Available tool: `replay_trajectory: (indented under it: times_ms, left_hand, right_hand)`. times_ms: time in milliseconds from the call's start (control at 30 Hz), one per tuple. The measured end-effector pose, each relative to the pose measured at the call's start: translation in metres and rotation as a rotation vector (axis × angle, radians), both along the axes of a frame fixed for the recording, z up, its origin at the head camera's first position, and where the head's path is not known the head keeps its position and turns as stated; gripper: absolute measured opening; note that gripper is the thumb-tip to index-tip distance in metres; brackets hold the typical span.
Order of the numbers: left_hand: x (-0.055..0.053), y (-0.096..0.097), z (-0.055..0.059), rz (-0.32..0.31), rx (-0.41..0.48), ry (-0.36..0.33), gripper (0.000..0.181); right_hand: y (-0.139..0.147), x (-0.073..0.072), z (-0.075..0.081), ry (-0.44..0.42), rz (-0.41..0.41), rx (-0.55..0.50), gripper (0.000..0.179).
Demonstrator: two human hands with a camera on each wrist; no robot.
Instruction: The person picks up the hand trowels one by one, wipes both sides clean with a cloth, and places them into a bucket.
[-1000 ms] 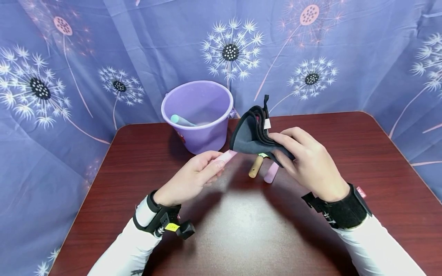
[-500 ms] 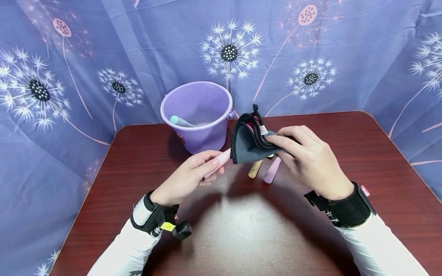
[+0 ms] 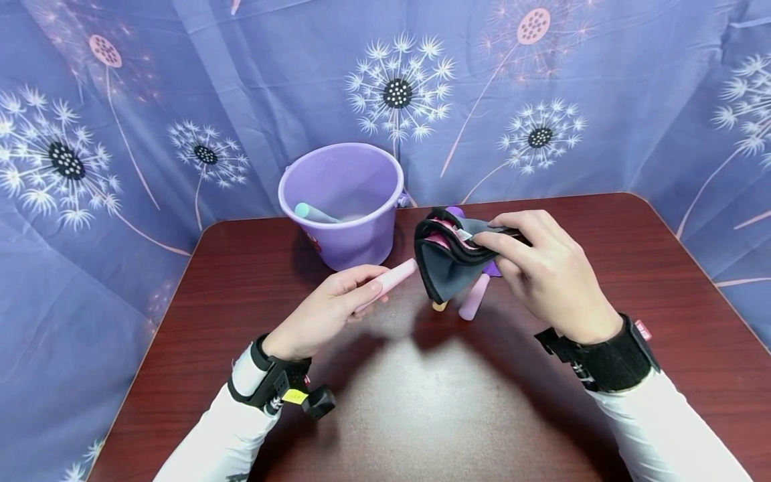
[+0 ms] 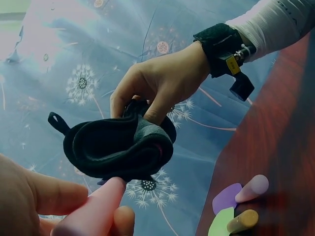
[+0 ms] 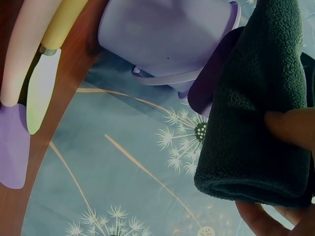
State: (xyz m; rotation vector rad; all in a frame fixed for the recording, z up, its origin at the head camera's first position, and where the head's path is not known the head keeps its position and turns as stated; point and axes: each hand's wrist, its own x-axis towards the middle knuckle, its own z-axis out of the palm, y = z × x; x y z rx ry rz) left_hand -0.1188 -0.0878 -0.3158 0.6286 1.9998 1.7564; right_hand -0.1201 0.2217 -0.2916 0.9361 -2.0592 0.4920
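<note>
My left hand (image 3: 325,308) grips the pink handle (image 3: 394,276) of a small trowel, which points away and to the right. In the right wrist view a purple blade (image 5: 209,78) shows partly behind the cloth. My right hand (image 3: 545,274) pinches a folded dark grey cloth (image 3: 446,268) between thumb and fingers. The cloth has black edging, pink inner layers and a white tag; its hanging loop (image 4: 58,122) sticks out in the left wrist view. Its near edge sits right at the tip of the pink handle, hiding what lies behind.
A purple bucket (image 3: 355,237) stands at the back left, with a teal handle (image 3: 314,213) inside. On the reddish-brown table (image 3: 572,234) lie a pink-handled tool with a purple blade (image 5: 14,147) and a yellow-handled one with a pale green blade (image 5: 43,93). A patterned curtain (image 3: 241,80) hangs behind.
The cloth has tilted and swung down at its left end, baring the far end of the pink handle. The right hand has shifted slightly right; the left hand stays nearly still.
</note>
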Motion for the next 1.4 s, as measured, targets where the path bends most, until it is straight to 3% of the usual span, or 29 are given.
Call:
replay_trajectory:
  times_ms: [733, 1400]
  left_hand:
    - [-0.001, -0.002, 0.001, 0.028, -0.022, 0.02, 0.024]
    - [-0.002, -0.002, 0.004, 0.058, 0.042, 0.018, 0.02]
  right_hand:
    - [0.017, -0.005, -0.008, -0.097, -0.233, -0.06, 0.031]
    - [0.018, -0.005, -0.013, -0.163, -0.362, -0.16, 0.034]
